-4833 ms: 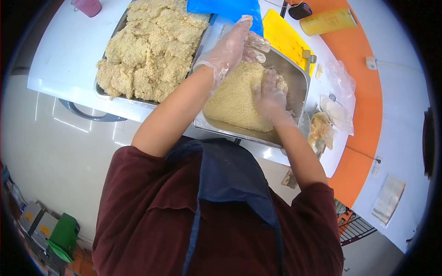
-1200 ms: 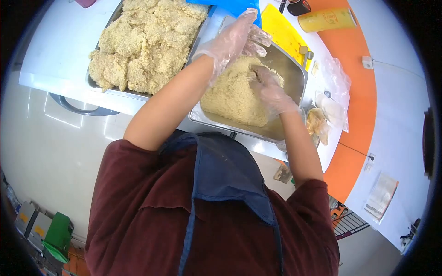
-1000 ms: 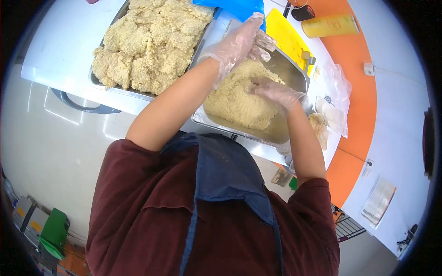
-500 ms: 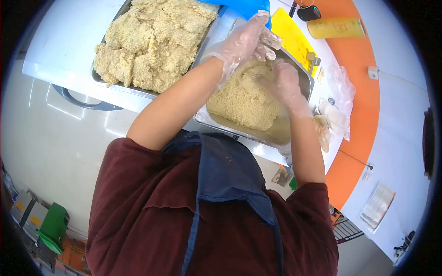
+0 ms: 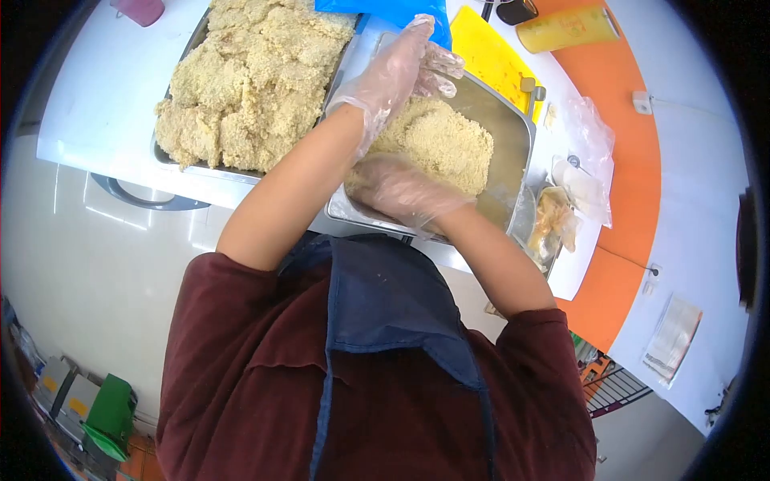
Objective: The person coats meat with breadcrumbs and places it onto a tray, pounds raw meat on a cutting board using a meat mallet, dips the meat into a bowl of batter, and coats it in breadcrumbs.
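Note:
A metal tray (image 5: 507,172) holds a mound of pale yellow crumb coating (image 5: 453,144). My left hand (image 5: 405,68), in a clear plastic glove dusted with crumbs, is over the tray's far left part with its fingers stretched out and holding nothing. My right hand (image 5: 409,192), also gloved, lies low at the tray's near left side against the crumbs. Its fingertips are blurred and partly sunk in the crumbs, so their grip cannot be made out. Left of this tray, a second tray (image 5: 158,154) is heaped with crumb-coated pieces (image 5: 249,88).
A yellow cutting board (image 5: 489,52) and blue plastic (image 5: 393,14) lie behind the crumb tray. A yellow cylinder (image 5: 568,29) rests at the back right. Clear plastic bags (image 5: 589,148) and a container with food scraps (image 5: 549,224) are to the right. A pink cup (image 5: 143,10) stands far left.
My right hand has swept from the tray's far right side to its near left side, and the crumbs now mound toward the middle and right. My left hand stays stretched out above the tray.

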`<action>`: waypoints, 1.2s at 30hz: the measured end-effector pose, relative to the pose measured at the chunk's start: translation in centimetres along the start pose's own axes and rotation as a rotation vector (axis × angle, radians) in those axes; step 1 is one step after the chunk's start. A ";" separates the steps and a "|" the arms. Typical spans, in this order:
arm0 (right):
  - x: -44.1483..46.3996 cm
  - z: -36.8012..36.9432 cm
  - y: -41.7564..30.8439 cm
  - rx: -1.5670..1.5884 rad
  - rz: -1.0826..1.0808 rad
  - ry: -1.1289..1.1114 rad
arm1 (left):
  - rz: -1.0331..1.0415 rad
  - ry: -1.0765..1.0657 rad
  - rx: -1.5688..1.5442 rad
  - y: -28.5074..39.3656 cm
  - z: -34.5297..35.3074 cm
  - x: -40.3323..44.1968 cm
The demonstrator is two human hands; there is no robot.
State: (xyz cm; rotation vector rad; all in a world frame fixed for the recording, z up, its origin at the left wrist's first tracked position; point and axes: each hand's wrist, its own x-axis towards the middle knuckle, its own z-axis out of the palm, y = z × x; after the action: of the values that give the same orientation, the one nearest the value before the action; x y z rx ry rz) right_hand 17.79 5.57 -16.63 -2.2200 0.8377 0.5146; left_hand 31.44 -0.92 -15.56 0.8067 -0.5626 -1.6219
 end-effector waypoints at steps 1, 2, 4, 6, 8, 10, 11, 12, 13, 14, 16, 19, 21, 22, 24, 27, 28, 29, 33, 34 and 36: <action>-0.1 0.2 0.2 0.058 -0.006 0.046 | 0.009 0.004 0.004 0.0 0.0 -0.1; -0.3 0.3 0.4 0.056 -0.007 0.045 | 0.015 0.005 0.005 0.0 0.1 -0.1; -0.9 -0.2 0.7 0.037 0.053 0.011 | 0.032 0.011 0.011 0.1 0.3 -0.1; -1.8 -1.6 1.3 0.051 -0.035 0.045 | 0.064 0.031 0.033 0.3 0.3 -0.3; -2.6 -2.6 2.8 0.070 -0.122 0.071 | 0.091 0.049 0.050 0.3 0.3 -0.5; -2.6 -3.1 4.9 -0.167 -0.304 0.551 | 0.101 0.056 0.045 0.4 0.3 -0.7; -2.5 -3.4 5.4 -0.166 -0.303 0.552 | 0.088 0.072 0.115 0.6 0.1 -0.8; -2.5 -3.8 5.8 -0.259 -0.292 0.598 | 0.076 0.086 0.184 0.7 0.1 -0.8; -2.2 -4.0 6.1 -0.351 -0.279 0.643 | 0.075 0.083 0.185 0.7 0.2 -0.7; -1.7 -4.0 6.4 -0.349 -0.275 0.643 | 0.072 0.071 0.131 0.7 0.3 -0.8; -0.1 -3.2 7.4 -0.429 -0.187 0.669 | 0.067 0.063 0.081 0.6 0.5 -0.7; 1.9 -1.4 8.5 -0.441 -0.065 0.521 | 0.108 0.125 0.111 0.2 0.5 -0.7; 1.4 -1.0 8.0 -0.460 -0.108 0.488 | 0.098 0.054 0.073 0.0 0.4 -0.3; 1.2 -1.4 7.6 -0.494 -0.154 0.465 | 0.096 0.049 0.077 -0.1 0.4 0.1; 1.5 -1.6 8.5 -0.473 -0.196 0.476 | 0.098 0.069 0.041 -0.1 0.5 0.5; 1.2 -2.0 7.8 -0.586 -0.185 0.489 | 0.052 0.061 0.016 0.3 0.6 0.2; 1.2 -2.5 6.4 -0.720 -0.132 0.496 | 0.054 0.059 0.016 0.3 0.6 0.3; 1.1 -2.9 5.0 -0.723 -0.132 0.497 | 0.057 0.061 0.054 0.3 0.5 0.3; 0.7 -0.9 1.1 -0.473 -0.188 0.359 | 0.029 0.030 -0.075 -1.0 -0.4 0.4; 0.6 -0.5 0.8 -0.285 -0.284 0.447 | 0.027 0.028 -0.073 -1.1 -0.4 0.5; 0.8 -1.5 0.6 -0.215 -0.202 0.277 | 0.007 0.031 -0.023 -1.1 -0.4 0.8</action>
State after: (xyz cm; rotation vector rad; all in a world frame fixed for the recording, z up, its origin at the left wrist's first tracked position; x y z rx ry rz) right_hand 18.12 3.81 -16.38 -2.5814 0.7102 0.2095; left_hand 30.97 -1.41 -16.77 0.8106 -0.5230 -1.6041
